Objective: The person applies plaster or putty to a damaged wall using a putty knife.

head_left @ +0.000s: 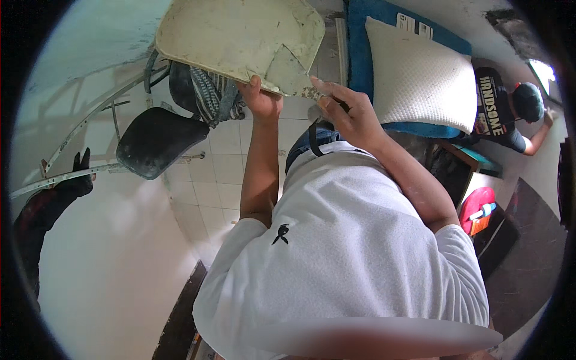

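A large cream board (240,36), scuffed, stained and cracked near its lower edge, is held up in front of me. My left hand (262,99) grips its lower edge from below, fingers curled over the rim. My right hand (351,114) pinches the board's lower right corner with its fingertips, and something thin and dark shows between its fingers. Both forearms reach upward from my white shirt (342,252).
A black seat-like shell (156,141) and curved metal rails (90,117) stand at the left, where another person's black-gloved hand (78,177) holds a rail. A white pillow (420,78) lies on a blue mattress (366,36). A person in a black shirt (501,114) bends at the right. White floor tiles (210,180) lie below.
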The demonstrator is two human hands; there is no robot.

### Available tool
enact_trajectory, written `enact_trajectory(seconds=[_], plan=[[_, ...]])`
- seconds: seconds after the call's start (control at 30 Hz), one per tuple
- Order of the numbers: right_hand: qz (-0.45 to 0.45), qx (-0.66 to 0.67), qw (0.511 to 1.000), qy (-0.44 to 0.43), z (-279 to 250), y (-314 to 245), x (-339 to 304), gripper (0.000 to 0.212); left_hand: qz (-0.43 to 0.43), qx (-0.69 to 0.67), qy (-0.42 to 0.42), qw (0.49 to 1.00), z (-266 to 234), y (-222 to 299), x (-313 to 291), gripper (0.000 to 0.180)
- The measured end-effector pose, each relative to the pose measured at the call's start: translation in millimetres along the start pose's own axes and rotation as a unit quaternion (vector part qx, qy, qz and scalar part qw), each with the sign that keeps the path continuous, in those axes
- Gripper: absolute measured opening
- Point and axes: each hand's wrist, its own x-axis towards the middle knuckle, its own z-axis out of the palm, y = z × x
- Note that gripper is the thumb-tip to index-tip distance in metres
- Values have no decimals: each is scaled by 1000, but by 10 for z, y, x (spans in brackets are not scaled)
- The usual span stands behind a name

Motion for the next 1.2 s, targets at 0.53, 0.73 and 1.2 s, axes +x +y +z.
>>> enact_trajectory(seconds=[0.53,0.73,1.2], plan=[[201,469,860,18,-441,146,10,36,-89,-23,54,994,447,170,83,82],[166,469,866,49,-935,117,-10,44,-156,-53,116,979,745,49,131,80],[-124,466,869,111,-2950,-381,182,42,-299,-166,2,940,1712,-926,7,81]])
